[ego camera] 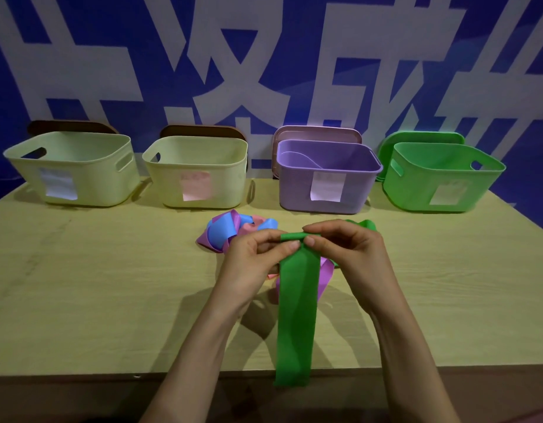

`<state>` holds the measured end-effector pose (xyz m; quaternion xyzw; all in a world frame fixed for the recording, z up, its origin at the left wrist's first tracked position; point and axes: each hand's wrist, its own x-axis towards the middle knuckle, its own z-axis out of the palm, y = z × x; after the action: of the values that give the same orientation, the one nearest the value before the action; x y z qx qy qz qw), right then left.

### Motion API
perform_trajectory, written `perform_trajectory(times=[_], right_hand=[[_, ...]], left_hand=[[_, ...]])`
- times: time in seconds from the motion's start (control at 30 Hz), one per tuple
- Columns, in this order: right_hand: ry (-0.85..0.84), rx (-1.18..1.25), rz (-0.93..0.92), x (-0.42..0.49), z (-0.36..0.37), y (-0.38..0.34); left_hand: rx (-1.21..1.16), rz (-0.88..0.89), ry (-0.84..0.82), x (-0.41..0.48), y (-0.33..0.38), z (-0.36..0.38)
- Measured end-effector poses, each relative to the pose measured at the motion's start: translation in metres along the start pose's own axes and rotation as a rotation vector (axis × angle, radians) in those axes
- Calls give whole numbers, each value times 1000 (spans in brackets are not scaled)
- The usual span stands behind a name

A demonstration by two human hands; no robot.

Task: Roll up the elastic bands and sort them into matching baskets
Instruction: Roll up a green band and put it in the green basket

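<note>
A long green elastic band (296, 306) hangs from my hands over the table's front edge, its top end turned into a small roll. My left hand (258, 264) pinches the roll's left side. My right hand (346, 254) pinches its right side. Behind my hands lies a tangled pile of bands (230, 230) in blue, purple and pink, and a purple band (325, 277) shows under my right hand. Along the wall stand two cream baskets (71, 169) (196, 172), a purple basket (328, 181) and a green basket (441, 178), each with a paper label.
The wooden table (96, 285) ends at a front edge near my forearms. Lids lean behind the baskets against a blue wall with white lettering.
</note>
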<state>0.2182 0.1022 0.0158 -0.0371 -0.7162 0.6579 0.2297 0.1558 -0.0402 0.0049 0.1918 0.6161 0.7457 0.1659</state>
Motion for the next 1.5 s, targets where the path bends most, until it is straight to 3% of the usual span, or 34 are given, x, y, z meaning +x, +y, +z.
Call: perform_trajectory(times=[0.27,0.43,0.6,0.77,0.9,1.03,1.5], right_hand=[[10,-24,-40,0,0,1],[-48,10,-47,-1,3,3],[-97,-32,33,-3,0,6],[-58,-114,-5,-1,1,10],[-14,-12,2,-2,-1,9],[-17,17,2,-3,-2,8],[-112,-15,-4,-4,-6,9]], left_hand=[[-6,2,-70,-2,4,-5],[40,64,53,-1,1,-1],[128,171,54,-2,2,-3],[116,148,65,-3,2,0],[86,-8,30,-2,-1,0],[49,-57,-18,-4,0,-3],[22,38,66,-2,0,-3]])
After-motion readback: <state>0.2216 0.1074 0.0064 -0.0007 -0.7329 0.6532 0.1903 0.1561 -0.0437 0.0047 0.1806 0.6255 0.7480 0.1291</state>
